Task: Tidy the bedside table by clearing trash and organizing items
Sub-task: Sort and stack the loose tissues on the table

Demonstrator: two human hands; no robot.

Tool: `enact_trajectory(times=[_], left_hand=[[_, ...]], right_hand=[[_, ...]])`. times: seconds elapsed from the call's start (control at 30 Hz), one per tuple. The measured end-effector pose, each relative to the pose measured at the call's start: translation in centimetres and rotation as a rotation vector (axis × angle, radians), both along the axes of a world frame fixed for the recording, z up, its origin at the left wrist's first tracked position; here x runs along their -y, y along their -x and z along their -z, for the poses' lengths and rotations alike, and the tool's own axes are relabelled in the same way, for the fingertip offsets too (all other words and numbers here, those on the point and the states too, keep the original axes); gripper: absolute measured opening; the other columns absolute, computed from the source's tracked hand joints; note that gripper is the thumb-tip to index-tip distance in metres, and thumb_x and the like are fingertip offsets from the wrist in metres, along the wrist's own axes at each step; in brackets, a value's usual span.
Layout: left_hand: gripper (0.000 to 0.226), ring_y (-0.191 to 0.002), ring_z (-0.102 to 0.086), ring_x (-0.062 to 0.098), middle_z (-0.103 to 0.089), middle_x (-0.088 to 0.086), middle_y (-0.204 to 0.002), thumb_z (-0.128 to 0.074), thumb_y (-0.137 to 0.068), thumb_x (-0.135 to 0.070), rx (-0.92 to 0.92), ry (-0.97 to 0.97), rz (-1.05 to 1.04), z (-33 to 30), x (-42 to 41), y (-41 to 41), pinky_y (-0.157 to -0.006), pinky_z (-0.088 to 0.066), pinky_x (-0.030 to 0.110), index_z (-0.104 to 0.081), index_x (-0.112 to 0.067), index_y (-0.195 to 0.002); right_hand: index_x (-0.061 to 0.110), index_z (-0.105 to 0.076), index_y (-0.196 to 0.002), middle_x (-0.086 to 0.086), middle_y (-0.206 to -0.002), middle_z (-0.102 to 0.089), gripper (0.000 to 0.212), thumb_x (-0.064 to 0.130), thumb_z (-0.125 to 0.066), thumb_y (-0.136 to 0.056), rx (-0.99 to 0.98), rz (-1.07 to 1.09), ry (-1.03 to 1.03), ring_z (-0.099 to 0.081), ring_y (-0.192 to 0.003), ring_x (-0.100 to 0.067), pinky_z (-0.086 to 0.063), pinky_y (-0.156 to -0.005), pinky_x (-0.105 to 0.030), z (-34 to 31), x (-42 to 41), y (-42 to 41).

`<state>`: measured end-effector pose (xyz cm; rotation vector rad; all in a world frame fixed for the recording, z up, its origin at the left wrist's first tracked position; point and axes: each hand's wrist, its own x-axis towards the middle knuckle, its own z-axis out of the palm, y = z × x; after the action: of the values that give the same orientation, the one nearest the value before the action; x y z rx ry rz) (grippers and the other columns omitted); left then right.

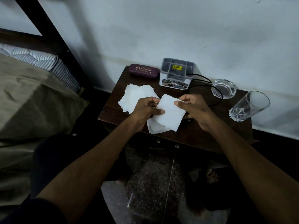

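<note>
Both hands' grip pinches white tissues [168, 113] over dark bedside table [202, 136] by wall [161, 29].

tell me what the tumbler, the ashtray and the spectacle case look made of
Tumbler: clear glass, see-through with a cut, faceted base. Ashtray: thick clear glass, glossy, with a notched rim. Spectacle case: maroon hard shell, matte, likely leatherette or plastic, with stamped gold lettering; which one cannot be told from here.
</note>
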<state>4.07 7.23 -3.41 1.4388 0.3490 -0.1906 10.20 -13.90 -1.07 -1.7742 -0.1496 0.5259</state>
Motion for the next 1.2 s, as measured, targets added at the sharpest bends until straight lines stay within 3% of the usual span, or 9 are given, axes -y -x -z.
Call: enact_trajectory(times=[0.17,0.33,0.47,0.63,0.8,0.87,1.0,1.2], left_hand=[[0.049,-0.090,-0.075,0.022,-0.078,0.005,-0.097,-0.082,-0.075,0.015,-0.026,0.000,0.017,-0.1,0.2,-0.1,-0.077,-0.061,0.032,-0.073,-0.001,-0.120],[0.022,-0.092,-0.072,0.021,-0.076,0.009,-0.100,-0.080,-0.084,0.003,-0.047,0.008,-0.033,-0.7,0.6,0.0,-0.073,-0.055,0.025,-0.075,-0.005,-0.104],[0.012,-0.087,-0.071,0.021,-0.076,0.009,-0.093,-0.079,-0.086,0.001,-0.044,0.000,-0.070,-0.6,0.4,0.0,-0.071,-0.054,0.026,-0.075,-0.010,-0.088],[0.013,-0.075,-0.070,0.018,-0.075,0.004,-0.078,-0.079,-0.088,-0.002,-0.037,-0.025,-0.102,-0.6,0.3,0.0,-0.061,-0.053,0.023,-0.075,-0.010,-0.079],[0.008,-0.075,-0.072,0.017,-0.077,0.009,-0.086,-0.077,-0.090,-0.003,-0.019,-0.013,-0.105,-0.9,0.2,0.2,-0.063,-0.057,0.023,-0.075,-0.006,-0.084],[0.006,-0.077,-0.072,0.016,-0.078,0.006,-0.086,-0.077,-0.091,-0.004,-0.017,-0.003,-0.127,-0.9,0.1,0.2,-0.065,-0.057,0.024,-0.076,-0.007,-0.086],[0.004,-0.087,-0.071,0.022,-0.076,0.009,-0.097,-0.075,-0.094,-0.009,-0.024,0.013,-0.165,-0.9,0.1,0.0,-0.068,-0.057,0.028,-0.074,-0.006,-0.097],[0.010,-0.073,-0.072,0.016,-0.077,0.006,-0.090,-0.079,-0.088,-0.005,-0.029,-0.035,-0.051,-1.4,-0.1,0.1,-0.060,-0.055,0.026,-0.073,-0.010,-0.094]], right_hand=[[-0.001,-0.071,-0.098,-0.006,-0.083,-0.072,0.026,0.025,-0.070,-0.098,0.062,0.010,0.064,-0.070,-0.067,-0.006,-0.052,-0.051,-0.022,0.2,-0.1,0.1],[0.014,-0.075,-0.100,-0.003,-0.089,-0.074,0.019,0.033,-0.073,-0.096,0.021,0.023,0.062,-0.070,-0.078,-0.013,-0.052,-0.058,-0.030,0.3,-0.2,0.0],[0.016,-0.072,-0.099,-0.008,-0.093,-0.075,0.004,0.015,-0.072,-0.096,0.000,-0.010,0.036,-0.072,-0.082,-0.017,-0.052,-0.062,-0.031,0.4,-0.1,0.0],[0.015,-0.069,-0.095,-0.006,-0.090,-0.075,0.010,0.005,-0.073,-0.093,-0.014,0.003,0.005,-0.074,-0.079,-0.015,-0.059,-0.066,-0.033,0.2,-0.3,0.3],[0.011,-0.072,-0.104,-0.018,-0.103,-0.077,0.014,0.009,-0.077,-0.091,-0.034,0.025,-0.013,-0.074,-0.091,-0.026,-0.059,-0.082,-0.047,0.3,-0.4,0.2],[0.005,-0.069,-0.114,-0.020,-0.113,-0.076,0.026,0.015,-0.078,-0.092,-0.078,0.035,-0.044,-0.075,-0.100,-0.026,-0.060,-0.088,-0.049,0.1,-0.5,0.3],[0.008,-0.064,-0.128,-0.011,-0.118,-0.076,0.040,0.014,-0.079,-0.091,-0.165,0.031,-0.104,-0.076,-0.107,-0.022,-0.063,-0.091,-0.044,-0.2,-0.6,0.5],[0.010,-0.067,-0.124,-0.009,-0.111,-0.078,0.037,-0.004,-0.073,-0.090,-0.057,0.066,-0.079,-0.077,-0.103,-0.024,-0.064,-0.084,-0.034,-0.3,-0.5,0.6]])
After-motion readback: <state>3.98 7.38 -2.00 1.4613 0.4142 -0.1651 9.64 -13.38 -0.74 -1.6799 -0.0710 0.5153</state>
